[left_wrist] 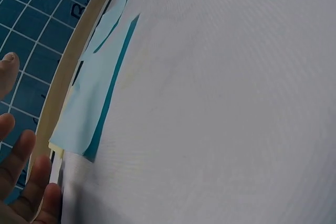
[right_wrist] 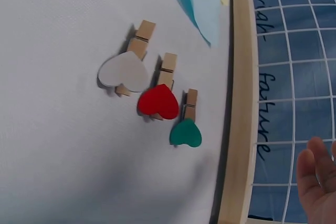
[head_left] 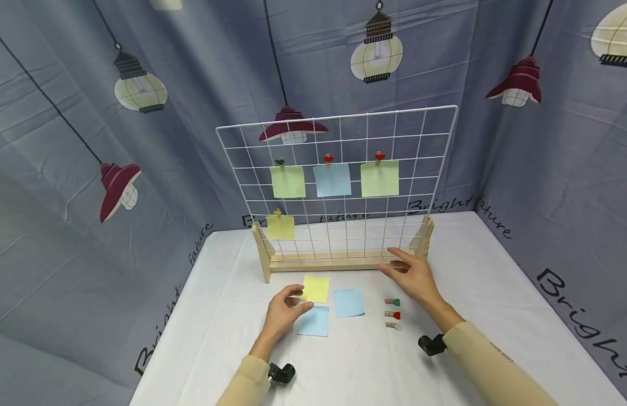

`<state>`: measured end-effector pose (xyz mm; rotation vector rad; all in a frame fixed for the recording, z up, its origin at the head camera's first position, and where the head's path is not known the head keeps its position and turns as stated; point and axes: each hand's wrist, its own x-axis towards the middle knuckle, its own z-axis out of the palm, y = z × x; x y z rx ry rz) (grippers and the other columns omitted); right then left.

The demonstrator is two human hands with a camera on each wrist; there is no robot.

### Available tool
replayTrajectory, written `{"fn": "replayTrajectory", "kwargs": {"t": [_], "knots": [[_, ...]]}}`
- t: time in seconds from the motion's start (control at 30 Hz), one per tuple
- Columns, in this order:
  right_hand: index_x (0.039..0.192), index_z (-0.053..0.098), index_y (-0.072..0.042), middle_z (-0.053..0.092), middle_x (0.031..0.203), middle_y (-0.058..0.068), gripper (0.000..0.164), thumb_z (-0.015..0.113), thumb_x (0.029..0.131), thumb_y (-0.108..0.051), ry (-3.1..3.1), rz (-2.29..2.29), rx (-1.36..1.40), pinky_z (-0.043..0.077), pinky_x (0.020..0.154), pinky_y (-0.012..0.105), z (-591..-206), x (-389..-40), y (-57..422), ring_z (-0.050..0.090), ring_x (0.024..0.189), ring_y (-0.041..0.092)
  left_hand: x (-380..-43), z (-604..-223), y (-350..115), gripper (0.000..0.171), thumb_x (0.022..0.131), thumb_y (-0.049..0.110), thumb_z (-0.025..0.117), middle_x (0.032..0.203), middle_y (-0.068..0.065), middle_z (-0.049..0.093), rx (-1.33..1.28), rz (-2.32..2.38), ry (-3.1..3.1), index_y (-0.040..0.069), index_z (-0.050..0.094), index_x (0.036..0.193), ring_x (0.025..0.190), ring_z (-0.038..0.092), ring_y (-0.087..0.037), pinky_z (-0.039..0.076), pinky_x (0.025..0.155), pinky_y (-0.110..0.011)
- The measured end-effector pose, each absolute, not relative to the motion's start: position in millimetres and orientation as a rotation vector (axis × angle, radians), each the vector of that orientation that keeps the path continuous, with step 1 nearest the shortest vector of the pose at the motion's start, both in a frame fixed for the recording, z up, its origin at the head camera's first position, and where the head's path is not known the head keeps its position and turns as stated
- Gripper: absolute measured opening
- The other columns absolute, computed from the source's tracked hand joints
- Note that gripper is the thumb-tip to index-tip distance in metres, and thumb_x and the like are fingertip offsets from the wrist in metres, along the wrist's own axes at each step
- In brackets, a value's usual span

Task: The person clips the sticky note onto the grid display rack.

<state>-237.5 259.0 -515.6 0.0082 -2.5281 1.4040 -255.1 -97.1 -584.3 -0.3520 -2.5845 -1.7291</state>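
Note:
My left hand hovers at the left of the sticky notes on the table, fingers loosely bent and holding nothing. Beside its fingertips are a yellow note and a blue note; a second blue note lies to the right. My right hand is raised before the right end of the rack's wooden base, thumb and fingers apart with nothing between them. Below it lie three small wooden clothespins with hearts: green, red and white.
A white wire grid stands in a wooden base at the back of the white table. Several notes hang clipped on it, among them a blue note and a yellow note. A printed curtain surrounds the table.

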Motion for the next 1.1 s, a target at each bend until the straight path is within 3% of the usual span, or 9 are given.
{"fn": "replayTrajectory", "kwargs": {"t": [0.13, 0.3, 0.4, 0.67, 1.1], "knots": [[0.149, 0.055, -0.011, 0.064, 0.134, 0.026, 0.069, 0.079, 0.092, -0.041, -2.532, 1.423, -0.005, 0.06, 0.089, 0.052, -518.3, -236.3, 258.9, 0.07, 0.111, 0.042, -254.1, -588.8, -95.3, 0.053, 0.083, 0.03, 0.088, 0.12, -0.013, 0.072, -0.336, -1.722, -2.577, 0.009, 0.068, 0.128, 0.102, 0.065, -0.025, 0.054, 0.093, -0.041], [0.149, 0.055, -0.012, 0.063, 0.137, 0.025, 0.068, 0.078, 0.092, -0.04, -2.541, 1.425, -0.026, 0.06, 0.089, 0.051, -523.0, -233.4, 258.6, 0.07, 0.113, 0.042, -249.8, -593.5, -92.0, 0.05, 0.082, 0.022, 0.089, 0.111, -0.011, 0.074, -0.314, -1.758, -2.558, 0.007, 0.069, 0.126, 0.095, 0.064, -0.024, 0.052, 0.085, -0.026], [0.149, 0.055, -0.01, 0.061, 0.141, 0.025, 0.068, 0.078, 0.092, -0.038, -2.548, 1.419, -0.031, 0.061, 0.089, 0.05, -526.2, -231.8, 258.2, 0.069, 0.114, 0.043, -247.0, -595.6, -90.6, 0.048, 0.081, 0.017, 0.089, 0.105, -0.011, 0.074, -0.308, -1.737, -2.554, 0.005, 0.07, 0.123, 0.09, 0.062, -0.023, 0.05, 0.08, -0.024], [0.15, 0.054, -0.01, 0.058, 0.144, 0.024, 0.069, 0.077, 0.093, -0.04, -2.569, 1.397, -0.071, 0.06, 0.091, 0.051, -528.8, -232.6, 257.7, 0.068, 0.117, 0.044, -247.6, -597.3, -88.5, 0.037, 0.08, 0.015, 0.089, 0.096, -0.001, 0.074, -0.302, -1.512, -2.658, 0.011, 0.074, 0.113, 0.09, 0.064, -0.017, 0.054, 0.083, -0.028], [0.15, 0.054, -0.01, 0.056, 0.148, 0.023, 0.069, 0.077, 0.093, -0.041, -2.569, 1.384, -0.067, 0.058, 0.094, 0.054, -531.6, -230.0, 255.9, 0.067, 0.119, 0.042, -245.7, -597.8, -90.9, 0.016, 0.084, 0.005, 0.083, 0.084, 0.002, 0.07, -0.258, -1.494, -2.697, 0.01, 0.076, 0.097, 0.076, 0.057, -0.009, 0.048, 0.07, -0.021]]}}
